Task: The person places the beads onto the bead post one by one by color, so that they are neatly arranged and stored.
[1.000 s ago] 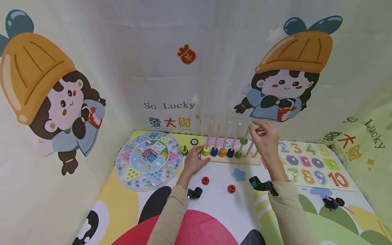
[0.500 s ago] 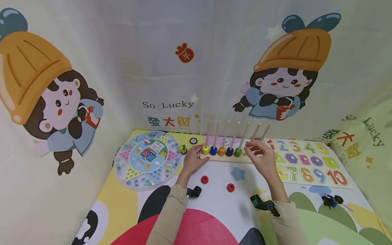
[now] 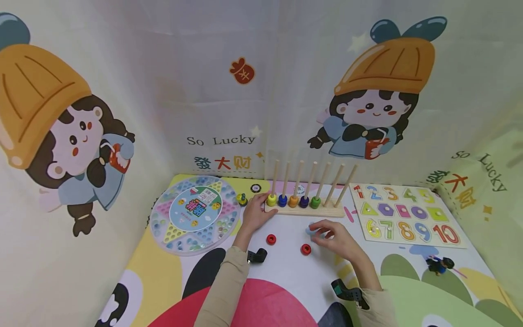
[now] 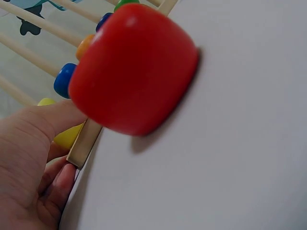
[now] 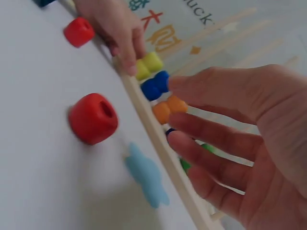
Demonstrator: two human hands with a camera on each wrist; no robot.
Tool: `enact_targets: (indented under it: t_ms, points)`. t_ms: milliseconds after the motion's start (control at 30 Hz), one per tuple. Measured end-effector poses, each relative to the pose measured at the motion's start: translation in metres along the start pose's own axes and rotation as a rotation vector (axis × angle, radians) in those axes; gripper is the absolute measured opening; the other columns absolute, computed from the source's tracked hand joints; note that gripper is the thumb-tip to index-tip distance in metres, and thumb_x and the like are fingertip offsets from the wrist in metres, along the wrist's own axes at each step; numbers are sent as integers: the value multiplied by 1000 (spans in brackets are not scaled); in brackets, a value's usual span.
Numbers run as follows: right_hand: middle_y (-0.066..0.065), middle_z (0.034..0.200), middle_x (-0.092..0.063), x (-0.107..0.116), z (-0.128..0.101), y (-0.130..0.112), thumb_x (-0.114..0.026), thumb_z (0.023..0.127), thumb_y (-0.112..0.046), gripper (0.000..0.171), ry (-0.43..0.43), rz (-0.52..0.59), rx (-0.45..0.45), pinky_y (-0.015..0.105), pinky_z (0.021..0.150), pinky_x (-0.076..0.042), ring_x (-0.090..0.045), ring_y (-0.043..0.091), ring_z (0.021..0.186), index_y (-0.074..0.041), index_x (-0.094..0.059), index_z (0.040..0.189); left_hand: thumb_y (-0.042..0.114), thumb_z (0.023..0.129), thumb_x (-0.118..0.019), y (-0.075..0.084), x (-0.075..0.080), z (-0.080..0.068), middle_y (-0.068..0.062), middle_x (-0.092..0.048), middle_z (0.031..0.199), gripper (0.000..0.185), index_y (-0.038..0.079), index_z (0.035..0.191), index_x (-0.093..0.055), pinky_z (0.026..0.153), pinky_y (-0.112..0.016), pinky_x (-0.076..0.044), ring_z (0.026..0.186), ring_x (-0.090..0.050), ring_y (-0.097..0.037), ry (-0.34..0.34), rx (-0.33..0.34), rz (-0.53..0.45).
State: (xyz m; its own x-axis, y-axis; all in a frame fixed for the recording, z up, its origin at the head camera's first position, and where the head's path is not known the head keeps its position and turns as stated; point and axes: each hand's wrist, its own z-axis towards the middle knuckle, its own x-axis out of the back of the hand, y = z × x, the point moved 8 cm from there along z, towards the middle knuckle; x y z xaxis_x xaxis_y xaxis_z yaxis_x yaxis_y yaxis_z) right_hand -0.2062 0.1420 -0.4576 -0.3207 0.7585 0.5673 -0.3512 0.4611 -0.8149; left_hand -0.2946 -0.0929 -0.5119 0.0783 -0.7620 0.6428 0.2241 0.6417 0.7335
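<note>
Left hand (image 3: pixel 255 213) rests flat; right hand (image 3: pixel 333 238) hovers, fingers spread.

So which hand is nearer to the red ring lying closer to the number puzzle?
The right hand: it hovers open just beside that red ring. The left hand rests farther away, at the wooden rack's left end.

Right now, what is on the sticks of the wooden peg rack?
Five sticks of the wooden peg rack each hold one bead: yellow bead, blue, orange, dark blue, green. Two sticks are bare.
</note>
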Motion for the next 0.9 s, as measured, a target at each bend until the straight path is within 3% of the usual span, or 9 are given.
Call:
enact_targets:
  t_ms: [167, 300, 500, 700, 767, 900]
  points:
    - [18, 108, -69, -17, -6, 3, -78, 83, -8, 34, -117, 14, 18, 32, 75, -53, -63, 32, 91, 3, -69, 114, 34, 82, -79, -1, -1, 1, -14, -56, 134, 67, 12, 141, -55, 81, -38, -48, 103, -56, -26, -14, 10, 12]
    - [15, 101, -70, -25, -8, 5, -82, 79, -7, 36, -141, 7, 51, 28, 68, -54, -63, 27, 83, 3, -70, 111, 34, 83, -79, -2, -1, 1, -13, -56, 135, 67, 12, 142, -55, 81, -38, -48, 103, -55, -26, -19, 21, 11]
    - [8, 86, -67, -32, -8, 9, -82, 77, -5, 31, -134, -7, 42, 25, 64, -52, -60, 24, 73, 0, -72, 106, 33, 84, -78, -3, -2, 0, -13, -54, 138, 68, 15, 144, -52, 80, -36, -48, 100, -55, -24, -43, 46, 13]
    - [6, 84, -67, -32, -8, 11, -82, 77, -3, 28, -116, -44, 14, 25, 64, -51, -59, 20, 72, 0, -73, 103, 31, 85, -77, -1, -3, 0, -12, -52, 140, 67, 13, 145, -51, 84, -39, -48, 108, -54, -26, -53, 37, 24]
    - [2, 85, -67, -31, -7, 15, -82, 78, -6, 27, -96, -58, 15, 23, 64, -51, -58, 12, 72, -3, -73, 103, 31, 86, -77, -1, -3, 1, -12, -51, 141, 67, 13, 145, -51, 86, -40, -47, 111, -53, -27, -56, 33, 27]
    - [3, 89, -67, -19, -6, 12, -80, 80, -6, 25, -1, -70, 13, 23, 63, -51, -58, 9, 73, -3, -73, 104, 31, 87, -75, 0, -3, 0, -11, -50, 144, 66, 13, 146, -50, 88, -40, -47, 115, -52, -27, -60, 29, 36]
